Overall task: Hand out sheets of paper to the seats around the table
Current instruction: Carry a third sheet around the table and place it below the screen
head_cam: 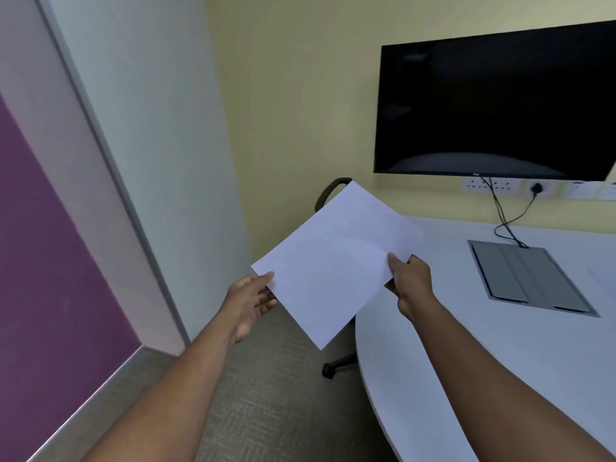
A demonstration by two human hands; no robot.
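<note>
I hold white paper (333, 261) in the air, tilted, over the left end of the white table (466, 345). My left hand (250, 301) pinches its left corner between thumb and fingers. My right hand (408, 281) grips its right edge. I cannot tell whether it is one sheet or more. A dark chair (328, 195) stands behind the paper at the table's left end, mostly hidden, with one of its wheeled legs (336, 365) showing below. Another sheet's faint edge (605, 278) lies on the table at the far right.
A grey cable hatch (530, 278) is set in the tabletop, with black cables running up to wall sockets (490, 185). A black screen (500, 105) hangs on the yellow wall. Carpet floor (266, 411) lies between the table and the left wall with its purple panel (50, 278).
</note>
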